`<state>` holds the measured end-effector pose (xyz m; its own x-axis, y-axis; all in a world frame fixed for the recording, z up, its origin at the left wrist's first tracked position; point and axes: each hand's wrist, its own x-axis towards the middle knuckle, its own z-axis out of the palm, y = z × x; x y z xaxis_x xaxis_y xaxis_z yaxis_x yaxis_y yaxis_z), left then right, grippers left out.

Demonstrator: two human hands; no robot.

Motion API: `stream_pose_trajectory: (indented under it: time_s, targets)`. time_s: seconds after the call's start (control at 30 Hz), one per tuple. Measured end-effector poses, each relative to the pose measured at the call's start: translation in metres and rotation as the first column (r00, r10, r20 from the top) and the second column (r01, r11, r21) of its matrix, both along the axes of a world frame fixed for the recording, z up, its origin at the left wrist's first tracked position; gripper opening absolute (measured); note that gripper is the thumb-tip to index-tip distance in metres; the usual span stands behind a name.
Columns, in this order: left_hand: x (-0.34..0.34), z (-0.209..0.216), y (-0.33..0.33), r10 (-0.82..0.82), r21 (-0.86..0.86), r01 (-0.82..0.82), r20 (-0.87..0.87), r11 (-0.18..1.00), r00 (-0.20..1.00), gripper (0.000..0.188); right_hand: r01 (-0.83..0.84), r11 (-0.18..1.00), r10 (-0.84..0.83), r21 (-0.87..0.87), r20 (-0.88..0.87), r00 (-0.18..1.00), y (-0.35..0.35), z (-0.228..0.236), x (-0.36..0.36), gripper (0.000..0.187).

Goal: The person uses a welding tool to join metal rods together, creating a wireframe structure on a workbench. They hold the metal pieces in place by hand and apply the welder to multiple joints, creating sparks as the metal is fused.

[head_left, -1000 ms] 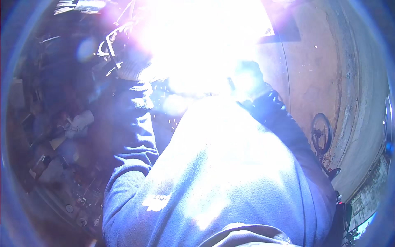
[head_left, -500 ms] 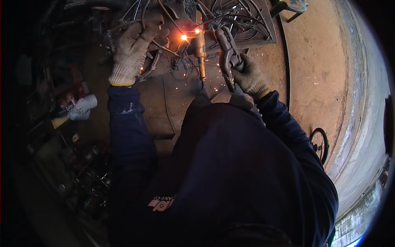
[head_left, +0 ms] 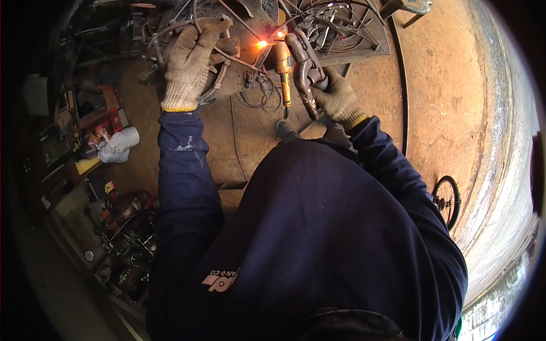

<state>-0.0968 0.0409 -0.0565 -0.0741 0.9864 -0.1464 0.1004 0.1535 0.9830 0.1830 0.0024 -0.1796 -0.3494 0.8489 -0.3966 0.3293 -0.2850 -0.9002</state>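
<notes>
My left hand, in a pale knitted glove, is closed around a bent metal rod at the table's near left. The rod curves out between the fingers. My right hand, also gloved, grips a dark brown, two-handled tool like locking pliers. Just left of this tool lies a yellow, torch-shaped tool with a narrow tip toward me. Two bright orange glows show beyond it: one glowing spot at the end of a thin rod, and a smaller one to its right. What the pliers' jaws hold is unclear.
Thin rods and wire loops pile up on the dark metal table at the far right. A cable runs along the brown floor. Machine parts crowd the left, near a white bundle. A wheel stands at right.
The picture has brightened, and the sparks over the floor no longer show. The view has shifted a little. My right hand has brought the plier-like tool left, closer to the yellow tool.
</notes>
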Motion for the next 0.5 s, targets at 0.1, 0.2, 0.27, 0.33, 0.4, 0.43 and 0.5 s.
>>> stream_pose_trajectory:
  time_s: [0.1, 0.2, 0.27, 0.33, 0.4, 0.43, 0.5]
  targets:
    - [-0.009, -0.001, 0.006, -0.048, -0.038, 0.046, -0.048, 0.998, 0.998, 0.032, 0.023, 1.0, -0.023, -0.006, -0.008, 1.0, 0.001, -0.006, -0.007, 0.056]
    - [-0.015, -0.003, 0.007, -0.063, -0.013, 0.063, -0.029, 0.998, 0.998, 0.032, 0.022, 1.0, -0.023, -0.012, -0.038, 0.999, 0.001, -0.007, -0.013, 0.056]
    - [-0.011, -0.002, 0.006, -0.04, -0.032, 0.038, -0.053, 0.999, 0.998, 0.031, 0.019, 1.0, -0.02, -0.008, -0.043, 0.999, 0.002, -0.01, -0.015, 0.057]
    - [-0.009, -0.002, 0.005, -0.031, -0.027, 0.03, -0.054, 0.999, 0.998, 0.03, 0.009, 1.0, -0.009, -0.009, -0.027, 1.0, 0.003, -0.009, -0.016, 0.058]
    - [-0.011, -0.004, 0.004, -0.039, 0.001, 0.039, -0.033, 0.999, 0.999, 0.029, -0.008, 1.0, 0.008, -0.016, 0.009, 1.0, 0.005, -0.006, -0.017, 0.058]
    - [-0.012, -0.005, 0.004, -0.045, 0.002, 0.045, -0.041, 0.999, 0.998, 0.029, 0.001, 1.0, -0.001, -0.004, -0.004, 1.0, 0.004, -0.009, -0.017, 0.059]
    - [-0.013, -0.006, 0.005, -0.058, 0.004, 0.058, -0.055, 0.998, 0.997, 0.03, 0.02, 1.0, -0.02, 0.02, -0.029, 0.999, 0.003, -0.018, -0.019, 0.059]
